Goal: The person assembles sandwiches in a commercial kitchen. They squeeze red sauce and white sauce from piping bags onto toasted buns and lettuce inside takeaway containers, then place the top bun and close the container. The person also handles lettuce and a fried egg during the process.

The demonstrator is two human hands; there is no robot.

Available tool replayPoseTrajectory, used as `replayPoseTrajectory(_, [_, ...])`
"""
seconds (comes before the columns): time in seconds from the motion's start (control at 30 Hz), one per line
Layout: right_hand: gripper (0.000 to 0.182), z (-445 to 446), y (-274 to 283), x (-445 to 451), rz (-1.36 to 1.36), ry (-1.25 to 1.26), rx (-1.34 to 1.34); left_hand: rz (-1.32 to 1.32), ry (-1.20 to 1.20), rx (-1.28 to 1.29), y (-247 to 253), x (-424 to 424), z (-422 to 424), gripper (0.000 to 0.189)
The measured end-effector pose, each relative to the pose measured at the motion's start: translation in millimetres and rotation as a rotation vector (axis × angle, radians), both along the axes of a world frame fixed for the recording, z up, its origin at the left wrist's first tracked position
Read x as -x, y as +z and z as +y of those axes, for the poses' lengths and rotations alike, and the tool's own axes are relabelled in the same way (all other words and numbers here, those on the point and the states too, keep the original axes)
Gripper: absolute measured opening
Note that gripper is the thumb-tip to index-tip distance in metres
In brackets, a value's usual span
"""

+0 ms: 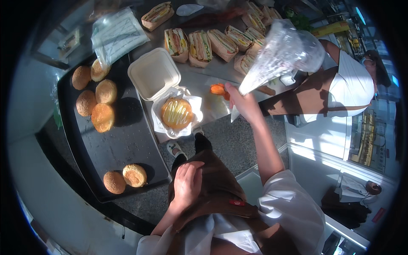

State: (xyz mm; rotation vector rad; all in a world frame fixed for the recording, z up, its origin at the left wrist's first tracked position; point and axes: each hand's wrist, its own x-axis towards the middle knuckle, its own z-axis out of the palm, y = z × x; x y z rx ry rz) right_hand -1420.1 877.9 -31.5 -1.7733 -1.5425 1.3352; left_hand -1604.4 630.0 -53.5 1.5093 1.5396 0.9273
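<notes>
My right hand (244,103) grips a clear plastic piping bag (271,60) low down, near its narrow end. The bag's wide part leans toward the upper right and its tip points down past my palm. My left hand (188,180) rests loosely in front of my brown apron (220,178), with nothing visible in it. To the left of the bag, a pale takeaway clamshell box (154,75) stands with its lid up. Inside, on printed paper (156,111), lies a bun (176,113) striped with white sauce in a zigzag.
A dark baking tray (130,140) carries several bun halves (103,117). A plastic packet (118,35) overlaps its far end. Wrapped sandwiches (200,47) line the metal table beyond. An orange object (218,89) lies beside my right hand. Another person (318,86) in a brown apron is at the right.
</notes>
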Motion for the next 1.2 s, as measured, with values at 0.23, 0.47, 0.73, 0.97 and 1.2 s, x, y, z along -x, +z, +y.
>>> replayPoseTrajectory(0.23, [0.048,61.0,-75.0,-97.3,-0.939,0.343,-0.006,0.004,-0.087,-0.002,13.9,-28.0,66.5,0.014])
replayPoseTrajectory(0.47, [0.037,47.3,-73.2,-76.4,-0.579,0.313,-0.600,0.007,0.032,0.111,15.0,-77.6,149.1,0.013])
replayPoseTrajectory(0.73, [0.012,270.4,137.9,-252.6,-0.010,-0.107,-0.686,-0.004,-0.144,-0.066,76.5,-140.0,314.0,0.038])
replayPoseTrajectory(0.97, [0.030,459.2,44.2,-471.9,-0.272,-0.538,-0.701,-0.093,0.044,0.228,131.0,-179.8,406.4,0.009])
replayPoseTrajectory(1.2, [0.040,574.8,-43.8,-500.1,-0.716,-0.472,-0.700,-0.107,-0.112,0.308,99.0,-195.6,443.8,0.052])
